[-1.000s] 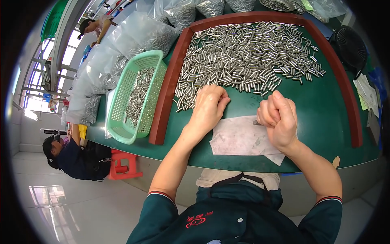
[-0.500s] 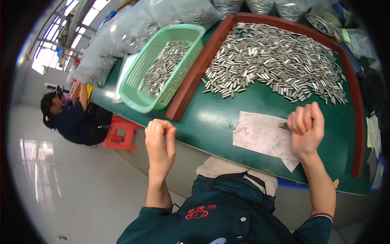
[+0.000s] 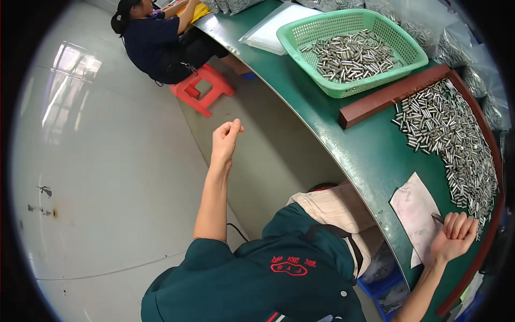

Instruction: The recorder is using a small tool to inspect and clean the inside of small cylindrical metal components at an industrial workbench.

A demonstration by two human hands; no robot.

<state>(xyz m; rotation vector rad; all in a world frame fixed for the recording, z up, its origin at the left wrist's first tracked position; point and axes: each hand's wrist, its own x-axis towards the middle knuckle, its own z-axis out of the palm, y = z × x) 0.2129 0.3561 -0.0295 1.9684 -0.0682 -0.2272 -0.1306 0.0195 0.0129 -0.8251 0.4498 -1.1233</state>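
Observation:
My left hand (image 3: 226, 140) is raised over the floor, off the table's near edge. Its fingers are curled in and pressed together; anything inside them is hidden. My right hand (image 3: 456, 236) is closed above the green table, beside the wrinkled whitish cloth (image 3: 413, 209). A small dark metal piece (image 3: 437, 217) sticks out from its fingers toward the cloth; the rest of it is covered by the hand. Beyond the right hand, many short silver metal pins (image 3: 445, 129) lie in a loose heap.
A brown raised frame (image 3: 370, 107) borders the heap. A green plastic basket (image 3: 332, 86) holds more pins, with bags of pins (image 3: 456, 48) behind it. Another person (image 3: 150, 45) sits on a red stool (image 3: 201, 88) at the far left. Blue bins (image 3: 383, 295) stand below the table edge.
The view has swung left, so table, basket and heap appear farther right. My left hand has moved away from the table, out over the floor. The right hand stays closed beside the cloth.

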